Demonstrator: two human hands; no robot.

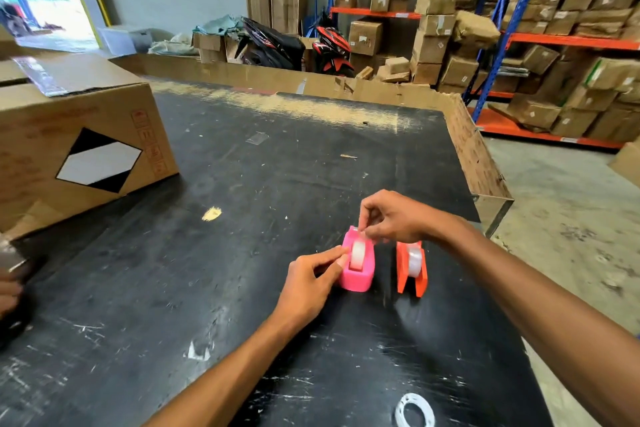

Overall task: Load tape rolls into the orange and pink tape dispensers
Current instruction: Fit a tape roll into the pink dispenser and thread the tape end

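Note:
The pink tape dispenser stands on the black table with a clear tape roll seated in its slot. My left hand steadies the dispenser's left side with fingertips on it. Above the dispenser's far end, my right hand pinches the tape's loose end. Just to the right stands the orange tape dispenser, with a clear tape roll in it and no hand on it.
A white ring lies near the table's front edge. A large cardboard box fills the table's left side. Another person's hand shows at the far left. Shelves of cartons stand behind the table on the right.

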